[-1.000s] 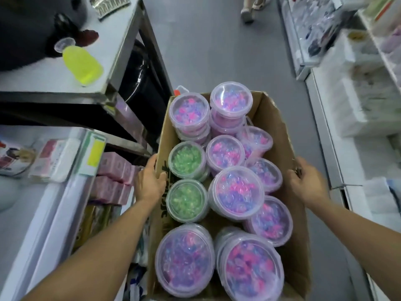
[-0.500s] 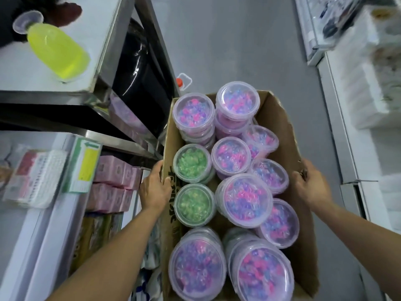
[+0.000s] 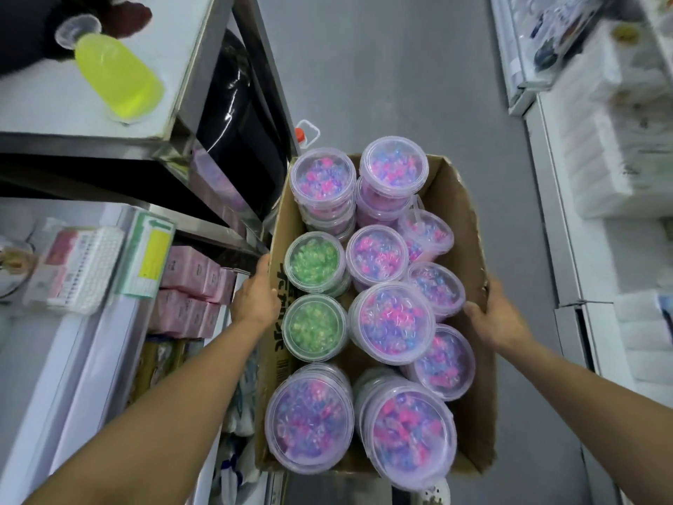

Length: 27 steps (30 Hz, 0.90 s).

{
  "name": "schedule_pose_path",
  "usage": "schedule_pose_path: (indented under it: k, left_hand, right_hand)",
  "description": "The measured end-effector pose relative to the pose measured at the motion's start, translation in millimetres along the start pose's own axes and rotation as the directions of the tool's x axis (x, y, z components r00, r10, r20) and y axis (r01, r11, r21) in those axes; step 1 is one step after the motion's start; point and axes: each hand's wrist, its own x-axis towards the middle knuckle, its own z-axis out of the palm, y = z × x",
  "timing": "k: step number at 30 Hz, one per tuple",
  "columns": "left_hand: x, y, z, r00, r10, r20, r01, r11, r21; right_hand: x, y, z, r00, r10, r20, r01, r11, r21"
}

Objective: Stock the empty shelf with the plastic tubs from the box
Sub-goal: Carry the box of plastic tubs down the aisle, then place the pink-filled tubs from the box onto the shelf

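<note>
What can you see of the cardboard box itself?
The cardboard box is brown corrugated card, open-topped, with worn, ragged flap edges and black printed characters on its left wall. It is long, running away from the camera, and packed with clear lidded tubs, mostly pink-purple contents, two green. The left hand grips its left wall and the right hand its right wall. What supports it underneath is hidden.

matt cardboard box (image 3: 459, 227); glossy clear plastic tubs (image 3: 391, 322); shiny steel table (image 3: 189, 85).
</note>
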Motion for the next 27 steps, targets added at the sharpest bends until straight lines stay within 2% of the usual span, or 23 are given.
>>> schedule_pose_path:
  k: [3,6,8,10,12,14,17,22,27]
  left_hand:
    - [-14.4,3.3,-4.7,0.997,-0.011,0.073,0.016,0.998,-0.063]
    - [-38.6,10.0,-12.4,0.999,0.037,0.034,-0.033,0.992,-0.120]
    - [-60.2,16.1,-20.4,0.999,0.043,-0.003,-0.043,0.981,-0.191]
    - [-83.8,19.0,-25.9,0.999,0.036,0.010,-0.033,0.968,-0.247]
    - [-107.3,14.7,-27.2,0.994,0.033,0.103,0.003,0.946,-0.325]
    - [-126.8,5.3,-27.1,0.970,0.053,0.238,0.038,0.932,-0.360]
    - [-146.7,-11.9,-26.0,0.926,0.085,0.367,0.032,0.953,-0.302]
    - [-168.7,-24.5,-26.9,0.912,0.010,0.409,0.121,0.949,-0.292]
    - [-184.4,-23.8,-23.7,0.938,-0.071,0.338,0.200,0.910,-0.363]
  right_hand:
    - [-12.2,-1.1,-3.8,0.999,0.035,0.036,-0.036,0.999,0.035]
    - [-28.6,-9.7,-6.4,0.994,-0.008,-0.105,0.001,0.998,-0.061]
    - [-41.8,-22.3,-7.0,0.976,-0.129,-0.176,0.105,0.985,-0.138]
    - [-52.2,-35.6,-6.3,0.956,-0.258,-0.137,0.230,0.954,-0.190]
    - [-60.7,-49.9,-4.3,0.955,-0.296,-0.002,0.294,0.950,-0.108]
    - [-68.0,-62.0,-1.6,0.956,-0.256,0.142,0.256,0.967,0.023]
    - [-74.0,-70.8,3.6,0.946,-0.263,0.188,0.251,0.964,0.089]
    - [-68.9,-67.3,9.7,0.973,-0.127,0.195,0.105,0.987,0.120]
    - [-68.2,-65.4,9.8,0.980,-0.043,0.193,0.014,0.988,0.151]
